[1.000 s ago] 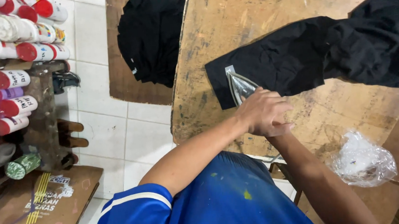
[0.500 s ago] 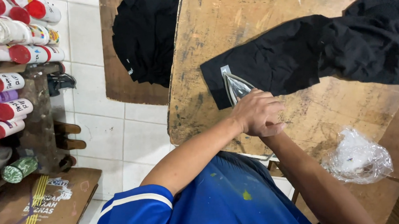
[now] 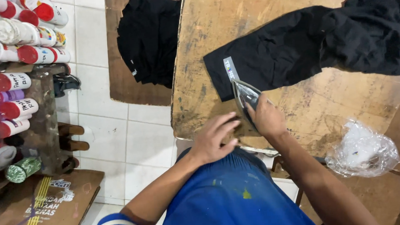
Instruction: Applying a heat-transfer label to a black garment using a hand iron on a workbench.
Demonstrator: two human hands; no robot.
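A black garment (image 3: 315, 47) with a small grey label lies spread on the worn wooden table (image 3: 206, 48). At its near corner lies a shiny, clear triangular plastic piece (image 3: 244, 93). My right hand (image 3: 268, 119) grips the near end of that piece. My left hand (image 3: 214, 139) rests just to its left at the table's front edge, with fingers spread and nothing in them. I wear a blue shirt (image 3: 232, 197) with small paint flecks.
A crumpled clear plastic bag (image 3: 361, 150) sits on a lower wooden surface at the right. Another black garment (image 3: 150, 37) lies on a brown board on the white tiled floor. At the left, a rack (image 3: 43, 116) holds several red-capped cans (image 3: 21, 55).
Both hands were bunched together over the plastic piece. Now my left hand has drawn away to the left and opened, while my right hand stays on the piece.
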